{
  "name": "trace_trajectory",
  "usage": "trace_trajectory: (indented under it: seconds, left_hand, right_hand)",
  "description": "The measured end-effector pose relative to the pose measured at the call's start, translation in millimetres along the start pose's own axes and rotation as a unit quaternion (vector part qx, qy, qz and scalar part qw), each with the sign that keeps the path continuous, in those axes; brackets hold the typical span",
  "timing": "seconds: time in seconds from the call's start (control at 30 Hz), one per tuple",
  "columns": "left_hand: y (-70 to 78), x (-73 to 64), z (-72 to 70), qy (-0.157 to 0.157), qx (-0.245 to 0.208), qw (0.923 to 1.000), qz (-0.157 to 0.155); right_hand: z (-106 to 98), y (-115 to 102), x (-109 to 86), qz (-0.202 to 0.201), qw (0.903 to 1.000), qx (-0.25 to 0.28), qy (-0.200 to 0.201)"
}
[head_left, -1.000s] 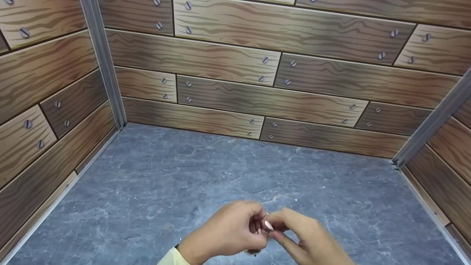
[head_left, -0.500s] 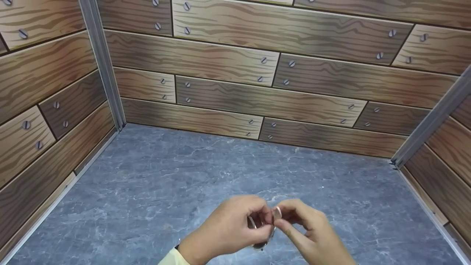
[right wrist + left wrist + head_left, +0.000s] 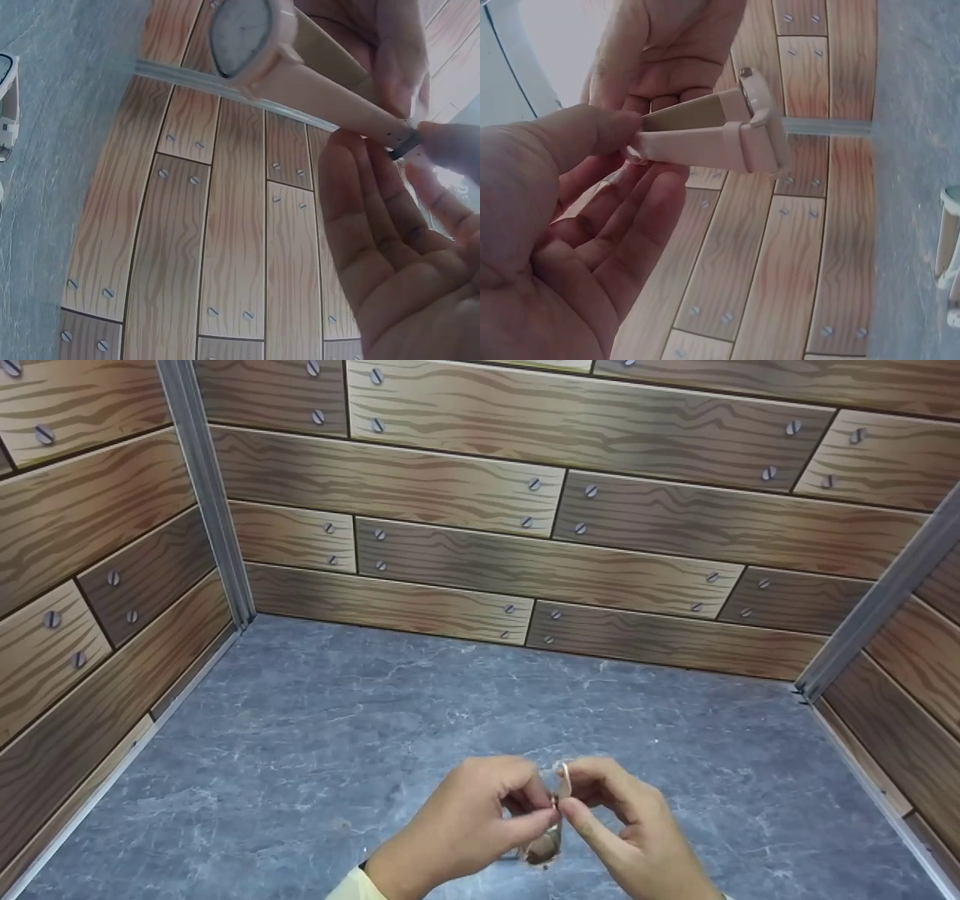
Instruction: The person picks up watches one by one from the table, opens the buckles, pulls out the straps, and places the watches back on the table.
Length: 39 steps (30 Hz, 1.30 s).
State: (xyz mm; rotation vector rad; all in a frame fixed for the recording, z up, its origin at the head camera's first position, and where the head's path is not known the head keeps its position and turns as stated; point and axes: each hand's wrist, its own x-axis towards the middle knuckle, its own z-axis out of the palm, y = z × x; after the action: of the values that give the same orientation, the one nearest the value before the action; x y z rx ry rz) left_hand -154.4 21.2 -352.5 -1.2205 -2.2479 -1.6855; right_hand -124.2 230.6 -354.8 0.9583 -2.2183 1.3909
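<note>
A wristwatch with a pale pink strap (image 3: 697,148) hangs between my two hands, its white dial (image 3: 241,36) turned away from them. My left hand (image 3: 480,817) pinches the strap near the buckle (image 3: 406,144) between thumb and fingers. Opposite it, my right hand (image 3: 630,825) pinches the strap's free end (image 3: 566,781), thumb below and forefinger above. The two strap halves meet at the fingertips, making a long loop. Fingers cover part of the buckle, and in the head view the watch case (image 3: 543,851) shows below the left thumb.
A grey-blue marbled tabletop (image 3: 360,720) lies under the hands, enclosed by wood-print panels (image 3: 450,480) with grey metal corner strips (image 3: 217,502). On the tabletop, another watch (image 3: 9,112) is cut off by the right wrist view's left edge.
Both hands have risen slightly and the right fingertips have shifted up with the strap end, which now stands more upright. More of the hanging watch case shows below the left hand.
</note>
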Motion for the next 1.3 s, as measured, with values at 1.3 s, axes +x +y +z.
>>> trace_trajectory:
  seconds: [1.3]
  left_hand:
    - [6.0,0.8,-8.1,0.026,-0.065,0.9917,-0.108]
  right_hand:
    - [5.3,0.2,3.1,0.084,0.995,-0.022,0.05]
